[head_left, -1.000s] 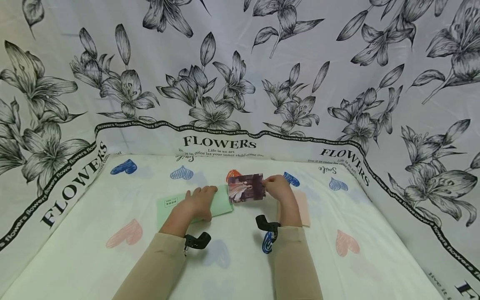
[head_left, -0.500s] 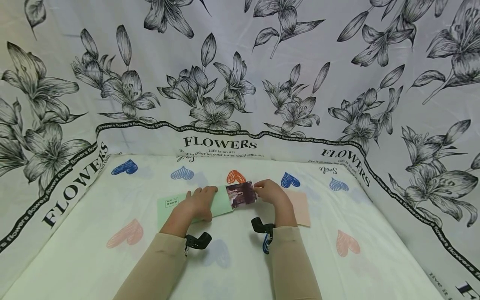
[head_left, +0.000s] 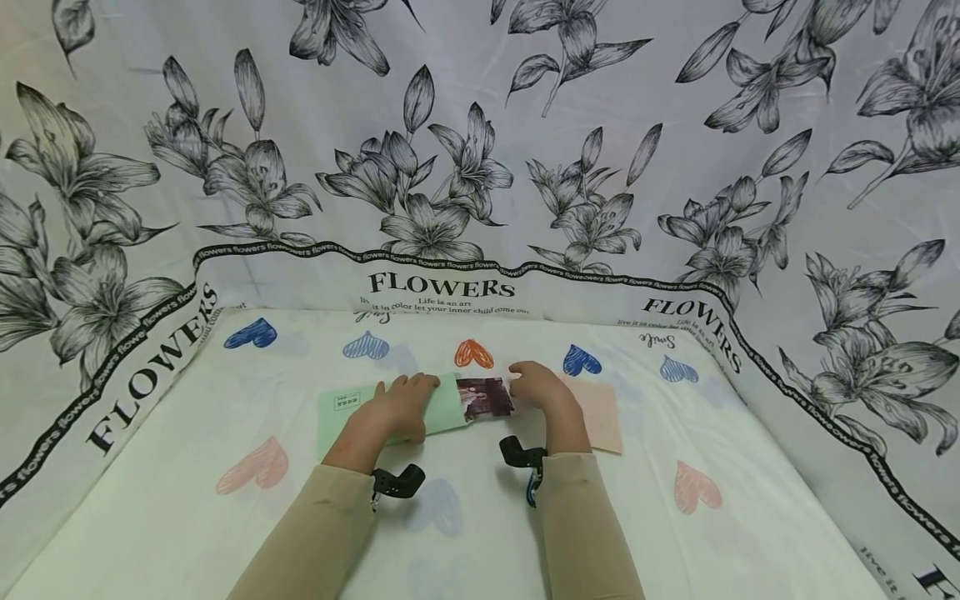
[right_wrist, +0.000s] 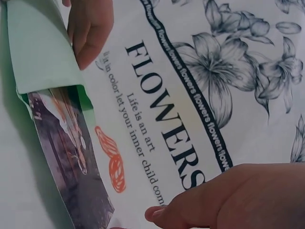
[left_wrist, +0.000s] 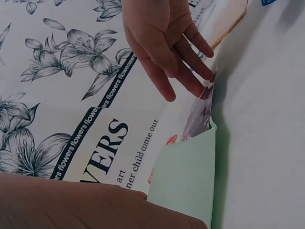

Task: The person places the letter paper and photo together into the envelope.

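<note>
Pale green marks the envelope (head_left: 444, 406), gripped across its middle by the left hand (head_left: 397, 406). A photo (head_left: 491, 397) pokes from the envelope's right end. Right of the envelope, the right hand (head_left: 542, 390) spreads loose fingers near the photo; a peach sheet (head_left: 602, 417) lies farther right.

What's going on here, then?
Someone is working with a photo and a green envelope on a patterned cloth. The left hand holds the envelope across its width. The photo sits partly inside, its dark end sticking out of the open mouth. The right hand, fingers loose, is by that end, not gripping it. A pinkish paper lies beyond.
</note>
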Demonstrator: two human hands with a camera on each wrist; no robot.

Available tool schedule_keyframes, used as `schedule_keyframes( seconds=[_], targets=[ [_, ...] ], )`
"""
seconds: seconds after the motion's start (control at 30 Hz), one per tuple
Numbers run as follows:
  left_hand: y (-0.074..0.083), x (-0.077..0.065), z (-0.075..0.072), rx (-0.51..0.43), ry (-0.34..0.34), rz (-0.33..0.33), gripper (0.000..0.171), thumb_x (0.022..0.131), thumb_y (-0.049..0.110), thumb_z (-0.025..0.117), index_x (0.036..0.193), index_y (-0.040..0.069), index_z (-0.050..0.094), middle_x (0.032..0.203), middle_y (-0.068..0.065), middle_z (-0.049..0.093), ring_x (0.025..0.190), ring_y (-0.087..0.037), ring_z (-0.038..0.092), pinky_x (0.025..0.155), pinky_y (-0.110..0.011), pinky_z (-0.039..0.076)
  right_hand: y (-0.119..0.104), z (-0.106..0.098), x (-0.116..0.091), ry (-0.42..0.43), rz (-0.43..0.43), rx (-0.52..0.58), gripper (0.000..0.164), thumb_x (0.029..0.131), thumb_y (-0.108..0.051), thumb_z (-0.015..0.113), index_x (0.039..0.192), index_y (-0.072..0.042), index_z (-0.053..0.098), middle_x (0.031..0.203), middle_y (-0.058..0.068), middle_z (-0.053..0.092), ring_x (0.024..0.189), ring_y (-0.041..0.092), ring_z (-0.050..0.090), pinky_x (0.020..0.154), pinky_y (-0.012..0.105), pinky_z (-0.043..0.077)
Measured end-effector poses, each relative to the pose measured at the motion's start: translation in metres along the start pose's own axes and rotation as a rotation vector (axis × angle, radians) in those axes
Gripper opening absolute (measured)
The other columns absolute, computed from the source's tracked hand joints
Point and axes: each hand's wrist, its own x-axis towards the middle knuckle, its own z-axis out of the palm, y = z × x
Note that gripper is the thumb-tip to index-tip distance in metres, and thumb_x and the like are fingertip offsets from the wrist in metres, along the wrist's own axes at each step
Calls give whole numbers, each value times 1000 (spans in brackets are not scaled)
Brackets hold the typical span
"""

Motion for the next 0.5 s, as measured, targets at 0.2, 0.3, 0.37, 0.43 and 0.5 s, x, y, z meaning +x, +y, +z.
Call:
schedule_keyframes(
  seconds=[0.2,0.3,0.37,0.43,0.5],
  targets=[
    [1,1,0,15,0,-5,88,75,1,80,154,9,42,161,-18,36,149,-47,24,117,-73,12,-11,3,0,-35,-44,-2,54,93,-9,52,147,-3,55,146,19,55,135,38,51,111,55,42],
    [2,1,0,16,-7,-10,87,75,2,80,154,9,42,161,-18,36,149,-47,24,117,-73,12,-10,0,-3,-47,-45,1,53,96,-11,52,148,-3,53,149,19,53,136,38,49,112,55,41],
    [3,0,0,12,-15,-16,87,75,2,80,154,9,42,161,-18,35,150,-47,23,118,-72,11,-6,-4,-5,-47,-38,-6,52,97,-12,52,148,-2,52,149,19,52,134,36,51,112,54,41],
    [3,0,0,10,-23,-22,87,76,2,81,154,9,42,161,-18,35,150,-47,23,118,-72,11,0,-8,-7,-50,-20,-10,51,99,-14,53,149,-2,52,147,19,55,127,33,54,110,52,43],
    [4,0,0,10,-25,-24,87,75,3,81,153,9,42,161,-18,35,150,-47,23,118,-72,11,6,-12,-8,-53,-3,-12,50,100,-14,54,148,-1,52,140,17,60,115,30,59,105,50,46]
  ],
)
